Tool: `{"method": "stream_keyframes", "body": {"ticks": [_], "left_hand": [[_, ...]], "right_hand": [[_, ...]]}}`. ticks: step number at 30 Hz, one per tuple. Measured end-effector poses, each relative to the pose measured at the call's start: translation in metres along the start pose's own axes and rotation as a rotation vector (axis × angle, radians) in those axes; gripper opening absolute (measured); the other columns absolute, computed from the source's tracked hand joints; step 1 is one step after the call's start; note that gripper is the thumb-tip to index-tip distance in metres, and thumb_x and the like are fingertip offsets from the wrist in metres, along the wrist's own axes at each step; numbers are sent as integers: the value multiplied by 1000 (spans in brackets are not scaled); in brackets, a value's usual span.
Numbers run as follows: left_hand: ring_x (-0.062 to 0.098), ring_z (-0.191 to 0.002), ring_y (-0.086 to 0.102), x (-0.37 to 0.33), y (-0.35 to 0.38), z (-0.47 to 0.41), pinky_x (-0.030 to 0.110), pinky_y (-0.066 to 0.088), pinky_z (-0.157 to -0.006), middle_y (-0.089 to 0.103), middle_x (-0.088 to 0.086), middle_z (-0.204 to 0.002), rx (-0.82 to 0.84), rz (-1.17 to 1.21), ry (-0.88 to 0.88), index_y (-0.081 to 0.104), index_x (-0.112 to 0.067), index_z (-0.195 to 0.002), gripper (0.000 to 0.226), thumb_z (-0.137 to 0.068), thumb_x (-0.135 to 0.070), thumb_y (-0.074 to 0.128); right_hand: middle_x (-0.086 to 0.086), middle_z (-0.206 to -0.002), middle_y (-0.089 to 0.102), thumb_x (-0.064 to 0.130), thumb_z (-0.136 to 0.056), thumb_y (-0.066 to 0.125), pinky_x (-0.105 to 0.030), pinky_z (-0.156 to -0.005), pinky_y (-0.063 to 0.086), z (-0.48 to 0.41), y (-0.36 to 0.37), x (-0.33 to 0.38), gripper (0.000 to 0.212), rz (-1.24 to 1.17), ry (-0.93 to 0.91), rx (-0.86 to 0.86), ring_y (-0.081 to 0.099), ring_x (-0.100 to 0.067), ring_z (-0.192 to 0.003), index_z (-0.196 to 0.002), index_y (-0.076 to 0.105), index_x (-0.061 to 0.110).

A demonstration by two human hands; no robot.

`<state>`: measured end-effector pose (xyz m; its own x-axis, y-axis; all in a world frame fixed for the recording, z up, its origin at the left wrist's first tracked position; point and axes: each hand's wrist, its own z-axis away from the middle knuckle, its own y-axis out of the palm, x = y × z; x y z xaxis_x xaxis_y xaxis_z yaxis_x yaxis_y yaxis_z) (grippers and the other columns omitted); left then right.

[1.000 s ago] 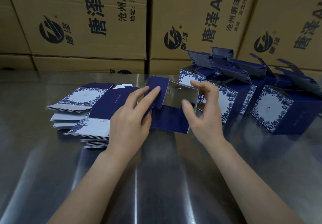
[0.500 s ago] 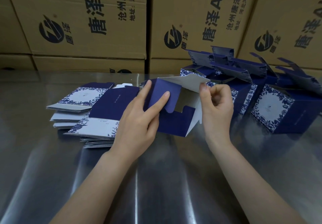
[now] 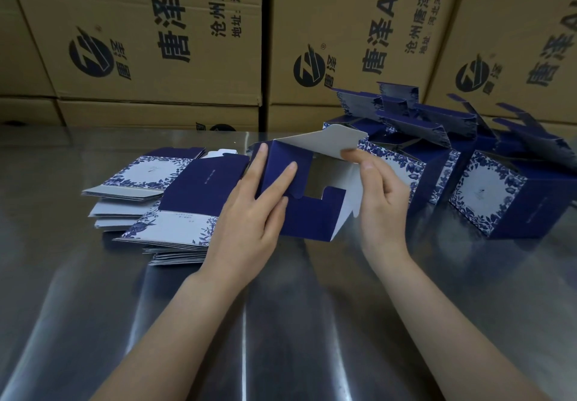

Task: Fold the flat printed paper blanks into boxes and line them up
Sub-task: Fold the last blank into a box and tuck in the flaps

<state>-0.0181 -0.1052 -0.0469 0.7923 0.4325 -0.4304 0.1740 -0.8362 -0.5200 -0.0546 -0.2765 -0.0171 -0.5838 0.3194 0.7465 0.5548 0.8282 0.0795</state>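
Note:
A half-formed navy box (image 3: 312, 219) stands on the steel table (image 3: 281, 322) between my hands, its open end towards me. My left hand (image 3: 253, 213) presses a navy side flap inward with its fingers flat on it. My right hand (image 3: 379, 201) pinches the edge of a white-backed flap that is raised over the opening. A stack of flat blue-and-white printed blanks (image 3: 162, 210) lies to the left. Several folded boxes (image 3: 493, 201) with open lids stand in a row at the right.
Large brown cardboard cartons (image 3: 162, 35) with black printing form a wall along the table's far edge. The folded boxes reach close to the right edge of the view.
My right hand has drawn the white-backed flap up and over the opening. My left hand has pushed the navy side flap further in.

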Motion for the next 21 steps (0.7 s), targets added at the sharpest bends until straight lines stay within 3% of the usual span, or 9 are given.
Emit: {"method": "stream_keyframes", "body": {"ticks": [3, 6, 8, 12, 16, 21], "left_hand": [[-7, -142, 15, 4, 3, 0, 32, 34, -113, 12, -3, -164, -35, 23, 5, 43, -24, -148, 48, -101, -16, 44], [-6, -142, 16, 6, 4, 0, 26, 30, -113, 14, -2, -164, -67, 20, -2, 43, -24, -147, 49, -100, -13, 45], [-3, -142, 19, 6, 3, -1, 20, 27, -113, 16, 0, -163, -90, 9, -4, 44, -23, -146, 48, -99, -14, 45], [-6, -141, 19, 6, 2, -1, 10, 22, -112, 19, 3, -163, -109, 1, -3, 46, -21, -145, 48, -98, -11, 48], [-1, -142, 21, 5, 2, -1, 9, 22, -112, 21, 5, -162, -118, -7, 4, 47, -20, -145, 48, -98, -10, 50], [12, -146, 27, 2, 3, 0, 20, 27, -115, 25, 6, -161, -127, 17, 4, 50, -20, -142, 46, -97, -14, 50]], "right_hand": [[6, -113, 68, 12, -95, 35, -14, -96, 42, 0, 0, -3, 35, -39, -2, 57, 58, -2, -114, -105, 68, 19], [3, -122, 65, 13, -93, 31, -40, -108, 41, -2, -2, -7, 40, -81, 12, 124, 54, -13, -124, -110, 66, 17], [5, -125, 64, 7, -86, 31, -50, -109, 39, -4, -4, -8, 45, -111, 21, 171, 51, -16, -128, -112, 66, 20], [8, -129, 61, 4, -83, 35, -52, -108, 39, -7, -6, -10, 51, -94, 35, 234, 50, -17, -129, -116, 65, 29], [16, -130, 58, 10, -90, 45, -37, -101, 44, -5, -4, -10, 44, -3, -21, 248, 49, -12, -127, -119, 59, 40], [21, -124, 56, 13, -87, 58, -51, -96, 48, -2, -4, -10, 41, 22, -48, 232, 50, -19, -123, -117, 54, 41]]}}
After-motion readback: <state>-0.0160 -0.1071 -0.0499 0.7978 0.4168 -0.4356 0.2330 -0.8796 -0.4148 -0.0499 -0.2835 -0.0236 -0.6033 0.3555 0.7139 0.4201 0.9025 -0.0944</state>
